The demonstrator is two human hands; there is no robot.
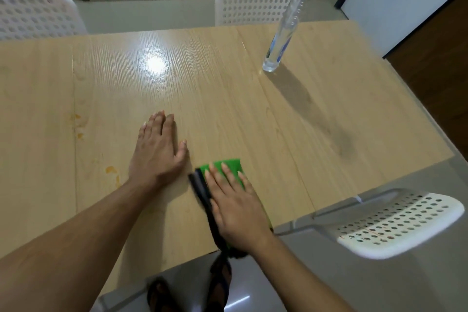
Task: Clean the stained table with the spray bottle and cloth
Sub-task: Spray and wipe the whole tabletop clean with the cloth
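Green folded cloth [229, 167] with black edging lies at 5 o'clock on the light wood-grain worktop [228, 99]; our right hand [234, 200] presses it, fingers straight and together. Our left hand [158, 149] rests flat beside it, fingers straight. Clear blue-capped spray bottle [283, 33] stands at 1 o'clock; orange stains [111, 170] at 8 o'clock.

Right hand [235, 208] presses flat on the green cloth [228, 167] near the table [316, 134] edge; left hand [158, 149] rests flat beside it; spray bottle [283, 30] stands well apart; 3 white chairs [253, 4] surround.

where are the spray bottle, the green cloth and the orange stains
spray bottle [281, 35], head view, on its clear body
green cloth [228, 166], head view, on the green part beyond the fingertips
orange stains [111, 170], head view, on the blotch nearest the left wrist
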